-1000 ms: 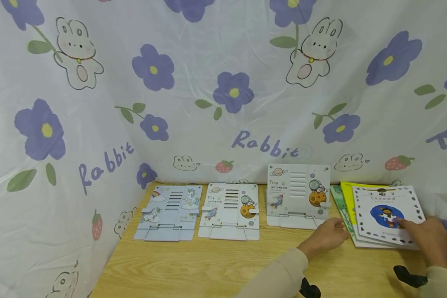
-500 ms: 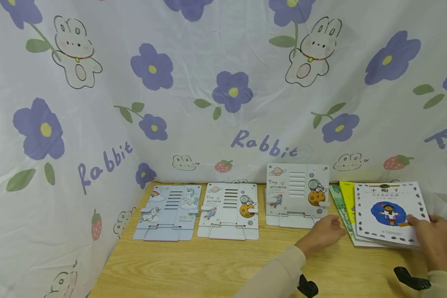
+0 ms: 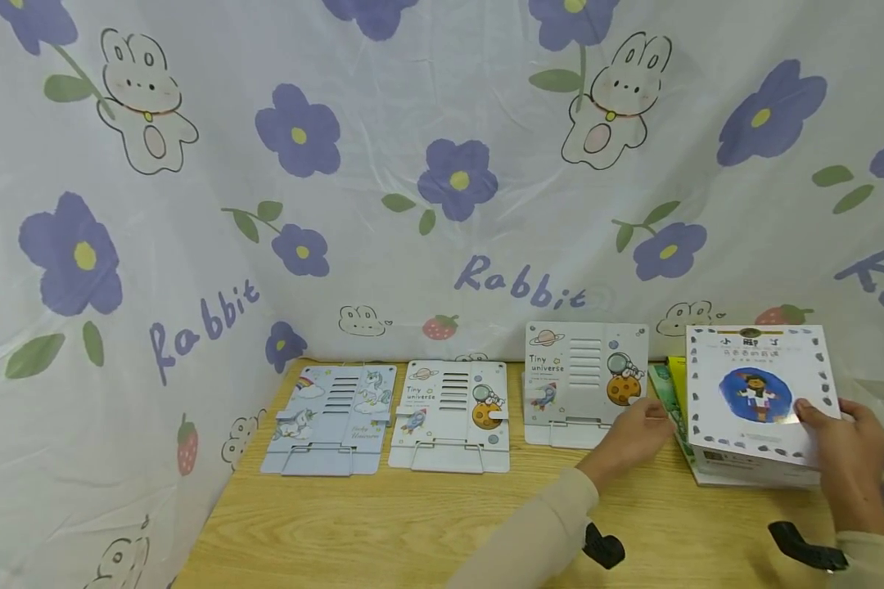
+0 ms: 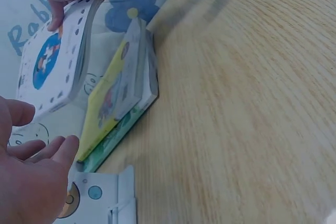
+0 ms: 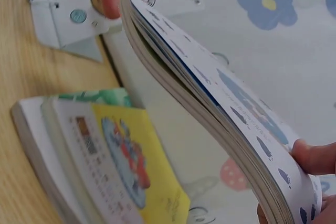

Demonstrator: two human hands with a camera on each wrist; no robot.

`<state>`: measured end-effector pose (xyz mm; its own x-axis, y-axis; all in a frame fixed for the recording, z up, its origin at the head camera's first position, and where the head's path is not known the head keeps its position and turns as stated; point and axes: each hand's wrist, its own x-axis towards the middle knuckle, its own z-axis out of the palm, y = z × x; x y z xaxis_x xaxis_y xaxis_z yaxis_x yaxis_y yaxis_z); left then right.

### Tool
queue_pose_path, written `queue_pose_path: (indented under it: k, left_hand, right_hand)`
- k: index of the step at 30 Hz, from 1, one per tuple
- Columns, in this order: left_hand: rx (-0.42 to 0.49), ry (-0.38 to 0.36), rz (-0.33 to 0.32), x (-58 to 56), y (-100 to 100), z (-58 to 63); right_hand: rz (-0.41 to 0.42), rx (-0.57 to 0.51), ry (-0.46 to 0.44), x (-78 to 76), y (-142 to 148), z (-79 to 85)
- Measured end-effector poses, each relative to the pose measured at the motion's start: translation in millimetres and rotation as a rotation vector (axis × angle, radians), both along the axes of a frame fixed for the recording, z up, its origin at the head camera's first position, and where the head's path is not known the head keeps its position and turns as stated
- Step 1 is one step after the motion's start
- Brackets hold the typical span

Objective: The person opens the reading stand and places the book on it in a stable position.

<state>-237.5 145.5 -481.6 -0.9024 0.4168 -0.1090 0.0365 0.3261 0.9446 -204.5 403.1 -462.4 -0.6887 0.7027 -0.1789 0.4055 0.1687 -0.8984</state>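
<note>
A white picture book [image 3: 759,397] with a blue oval picture on its cover is held up above the other books. My right hand [image 3: 850,450] grips its right edge, thumb on the cover and fingers beneath. The book bows a little, and its pages fan slightly in the right wrist view. My left hand [image 3: 637,433] is off the book's opposite edge, thumb and fingers spread apart in the left wrist view [image 4: 39,166]. Below the raised book lie a yellow-covered book [image 5: 142,166] and a green one [image 4: 118,137] in a stack, mostly hidden in the head view.
A white "Tiny universe" book stand [image 3: 585,376] leans upright just left of my left hand. Farther left lie a second such stand [image 3: 449,417] and a unicorn stand [image 3: 329,421]. The wooden table [image 3: 354,523] meets a rabbit-print curtain [image 3: 383,98] at the back.
My right hand has lifted the white book from the stack, upward and slightly left. My left hand has shifted slightly up and left beside the books.
</note>
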Motion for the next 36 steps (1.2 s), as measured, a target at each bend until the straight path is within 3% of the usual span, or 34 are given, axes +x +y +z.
queue_pose_path:
  k: [4,10,17,23,31,36]
  left_hand:
    - [0.06,0.001,-0.01,-3.7,-2,4.3]
    - [0.242,-0.039,-0.031,-11.4,-6,13.9]
    - [0.392,-0.025,-0.003,-22.0,-9,23.3]
    - [0.4,0.008,0.051,-29.5,-18,24.7]
    - [0.434,0.058,0.05,-41.8,-38,24.2]
    - [0.42,0.082,0.088,-48.2,-51,25.1]
  right_hand:
    - [0.001,-0.129,0.151,4.1,-9,8.9]
    - [0.037,-0.279,0.341,4.8,-29,25.2]
    - [0.164,-0.273,0.359,2.8,-46,30.6]
    - [0.202,-0.308,0.418,-6.6,-59,30.5]
    - [0.264,-0.155,0.395,-22.2,-76,29.0]
    - [0.326,-0.096,0.379,-28.9,-85,27.7]
